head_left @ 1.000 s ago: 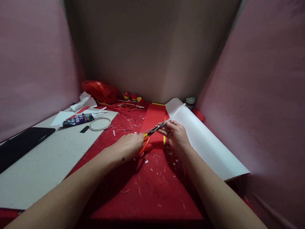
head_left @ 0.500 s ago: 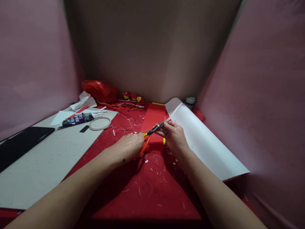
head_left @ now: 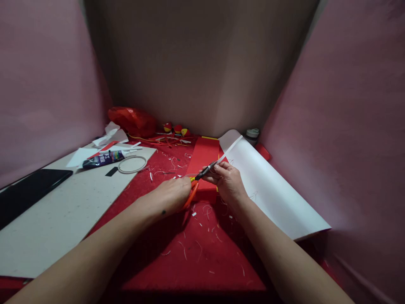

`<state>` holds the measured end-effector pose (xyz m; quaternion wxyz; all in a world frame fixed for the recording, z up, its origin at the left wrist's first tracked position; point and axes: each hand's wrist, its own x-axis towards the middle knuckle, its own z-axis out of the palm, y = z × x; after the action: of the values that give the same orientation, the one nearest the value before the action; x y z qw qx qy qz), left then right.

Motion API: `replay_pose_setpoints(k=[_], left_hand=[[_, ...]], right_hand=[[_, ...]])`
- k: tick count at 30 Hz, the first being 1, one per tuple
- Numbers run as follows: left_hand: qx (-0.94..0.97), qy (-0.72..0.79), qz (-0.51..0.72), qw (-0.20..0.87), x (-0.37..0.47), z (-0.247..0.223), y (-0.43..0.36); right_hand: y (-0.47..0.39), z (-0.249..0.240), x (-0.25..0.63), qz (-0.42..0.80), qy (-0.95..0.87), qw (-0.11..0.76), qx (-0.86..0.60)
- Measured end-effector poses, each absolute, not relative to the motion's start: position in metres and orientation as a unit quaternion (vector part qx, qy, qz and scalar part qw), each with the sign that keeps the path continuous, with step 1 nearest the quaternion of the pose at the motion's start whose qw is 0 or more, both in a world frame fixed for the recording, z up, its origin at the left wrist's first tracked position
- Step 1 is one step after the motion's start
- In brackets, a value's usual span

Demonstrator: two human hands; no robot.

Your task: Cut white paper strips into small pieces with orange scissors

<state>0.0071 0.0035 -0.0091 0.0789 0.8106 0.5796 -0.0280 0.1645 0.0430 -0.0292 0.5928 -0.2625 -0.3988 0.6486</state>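
Note:
My left hand [head_left: 177,192] is closed round the handles of a pair of scissors [head_left: 192,195] with orange and yellow grips. Their dark blades point up and right, reaching the fingers of my right hand [head_left: 228,177]. Between thumb and fingers, that hand pinches a thin white paper strip [head_left: 232,147], which sticks out toward the upper right. The strip's lower end lies at the blades; the exact contact is too small to make out. Beneath both hands is a red sheet [head_left: 204,154] with yellow edging.
A curled white sheet [head_left: 272,190] lies at right. On the grey board [head_left: 72,215] at left are a glue tube [head_left: 103,159], a ring [head_left: 132,164] and a black flat object [head_left: 28,190]. Behind sit a red plastic bag [head_left: 133,120] and small red-yellow figures [head_left: 177,128]. Scraps litter the red cloth [head_left: 190,270].
The white strip has tilted slightly, its far end shifting a little. My right hand has turned slightly and moved a touch left and down. The scissors stay almost in place.

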Motion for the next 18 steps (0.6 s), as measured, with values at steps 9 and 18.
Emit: replay_pose_setpoints(k=[9, 18], left_hand=[[0.806, 0.585, -0.031, 0.085, 0.010, -0.005, 0.005], [0.807, 0.581, -0.032, 0.100, 0.014, 0.004, -0.002]], right_hand=[[0.045, -0.030, 0.166, 0.654, -0.399, 0.584, -0.269], [0.047, -0.021, 0.172, 0.646, -0.370, 0.611, -0.270]])
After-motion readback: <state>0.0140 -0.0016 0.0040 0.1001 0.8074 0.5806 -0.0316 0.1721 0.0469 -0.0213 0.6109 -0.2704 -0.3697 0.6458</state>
